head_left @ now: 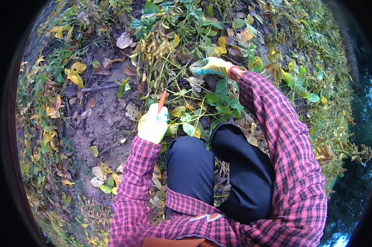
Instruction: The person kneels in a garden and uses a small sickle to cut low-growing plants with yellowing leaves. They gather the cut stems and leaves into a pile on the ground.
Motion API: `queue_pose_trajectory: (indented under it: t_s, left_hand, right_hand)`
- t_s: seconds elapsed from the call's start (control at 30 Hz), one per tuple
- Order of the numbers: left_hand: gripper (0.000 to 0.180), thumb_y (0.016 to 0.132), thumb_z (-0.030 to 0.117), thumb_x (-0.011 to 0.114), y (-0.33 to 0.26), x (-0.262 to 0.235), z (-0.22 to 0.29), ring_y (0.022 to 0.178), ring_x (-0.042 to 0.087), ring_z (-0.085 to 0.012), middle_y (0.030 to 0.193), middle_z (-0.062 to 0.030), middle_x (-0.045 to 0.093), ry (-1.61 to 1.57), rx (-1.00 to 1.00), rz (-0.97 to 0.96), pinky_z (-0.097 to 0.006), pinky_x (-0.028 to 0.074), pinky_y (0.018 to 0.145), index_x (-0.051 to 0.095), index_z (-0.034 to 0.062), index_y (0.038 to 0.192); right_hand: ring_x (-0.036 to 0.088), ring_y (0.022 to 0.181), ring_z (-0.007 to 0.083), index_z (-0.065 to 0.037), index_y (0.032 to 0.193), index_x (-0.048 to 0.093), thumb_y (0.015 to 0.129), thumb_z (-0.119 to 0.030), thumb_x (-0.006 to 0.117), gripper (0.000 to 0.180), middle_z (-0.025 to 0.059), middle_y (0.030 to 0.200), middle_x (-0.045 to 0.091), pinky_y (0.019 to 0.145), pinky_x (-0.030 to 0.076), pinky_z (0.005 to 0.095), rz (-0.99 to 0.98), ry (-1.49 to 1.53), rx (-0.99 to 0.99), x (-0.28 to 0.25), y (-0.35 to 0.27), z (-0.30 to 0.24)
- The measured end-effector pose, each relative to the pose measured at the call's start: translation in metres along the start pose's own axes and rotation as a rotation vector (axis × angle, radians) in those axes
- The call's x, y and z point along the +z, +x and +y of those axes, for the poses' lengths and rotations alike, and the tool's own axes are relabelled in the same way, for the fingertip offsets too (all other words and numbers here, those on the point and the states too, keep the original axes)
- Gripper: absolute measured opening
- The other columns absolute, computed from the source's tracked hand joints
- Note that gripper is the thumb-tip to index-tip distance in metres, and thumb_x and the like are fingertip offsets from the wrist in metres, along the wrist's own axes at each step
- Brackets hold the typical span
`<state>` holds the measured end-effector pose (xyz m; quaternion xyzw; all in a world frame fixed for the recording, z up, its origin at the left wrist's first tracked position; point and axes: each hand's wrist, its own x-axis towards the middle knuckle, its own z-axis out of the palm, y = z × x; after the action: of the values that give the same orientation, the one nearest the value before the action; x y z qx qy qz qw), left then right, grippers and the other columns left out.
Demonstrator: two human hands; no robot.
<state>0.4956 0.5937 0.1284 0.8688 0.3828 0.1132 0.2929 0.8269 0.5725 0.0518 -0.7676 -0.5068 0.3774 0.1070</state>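
Note:
My left hand (152,123), in a pale yellow and blue work glove, is wrapped round the orange handle (162,101) of a tool with a thin metal blade. The blade points away from me into the stems, and its far end is lost among them, so I cannot tell its full shape. Just beyond it stands a cluster of bean pods (155,51), brown and green. My right hand (214,67), in a matching glove, reaches in at the right of this cluster. Its fingers are curled beside a pale dry leaf; what they grip is hidden.
Bare soil (103,123) with scattered dry leaves lies to the left. Green leaves (222,99) and thin stalks spread below my right hand. My bent knees (190,160) in dark trousers are close behind the plants. More bean plants (305,82) grow along the right.

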Motion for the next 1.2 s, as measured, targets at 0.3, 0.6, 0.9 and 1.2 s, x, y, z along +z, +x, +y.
queue_pose_trajectory:
  t_s: [0.3, 0.6, 0.9, 1.2]
  left_hand:
    - [0.023, 0.091, 0.028, 0.056, -0.010, -0.002, -0.008, 0.062, 0.061, -0.0320, 0.068, -0.0156, 0.059, -0.002, -0.073, -0.057, -0.039, 0.046, 0.057, 0.057, 0.0072, 0.101]
    - [0.021, 0.095, 0.023, 0.052, -0.041, -0.024, -0.020, 0.057, 0.048, -0.0085, 0.070, -0.0004, 0.049, -0.636, -0.400, -0.193, -0.024, 0.041, 0.053, 0.055, 0.0030, 0.101]
    - [0.019, 0.094, 0.017, 0.054, -0.048, -0.025, -0.002, 0.059, 0.044, -0.0037, 0.073, 0.0037, 0.047, -0.781, -0.471, -0.263, -0.020, 0.039, 0.054, 0.053, 0.0029, 0.107]
    - [0.023, 0.093, 0.024, 0.054, 0.055, 0.037, 0.040, 0.061, 0.048, -0.0088, 0.071, -0.0017, 0.051, -0.788, -0.273, -0.349, -0.026, 0.042, 0.057, 0.055, 0.0021, 0.100]
  right_hand:
    - [0.063, 0.096, 0.0324, -0.004, 0.110, 0.062, 0.068, -0.074, 0.059, 0.081, 0.0191, 0.099, 0.066, 0.081, 0.049, 0.0406, 0.098, -0.450, -0.007, 0.005, -0.013, -0.036]
    - [0.064, 0.095, 0.0318, -0.010, 0.100, 0.065, 0.084, -0.038, 0.053, 0.034, 0.0151, 0.099, 0.067, 0.079, 0.047, 0.0435, 0.394, -0.530, 0.160, -0.032, -0.009, 0.008]
    - [0.064, 0.091, 0.0341, -0.005, 0.102, 0.064, 0.078, -0.022, 0.057, 0.030, 0.0204, 0.099, 0.066, 0.080, 0.049, 0.0414, 0.483, -0.560, 0.242, -0.081, -0.046, 0.056]
    - [0.065, 0.079, 0.0356, -0.008, 0.107, 0.062, 0.086, -0.044, 0.060, 0.042, 0.0202, 0.081, 0.066, 0.072, 0.050, 0.0433, 0.287, -0.365, -0.086, -0.043, -0.075, -0.013]
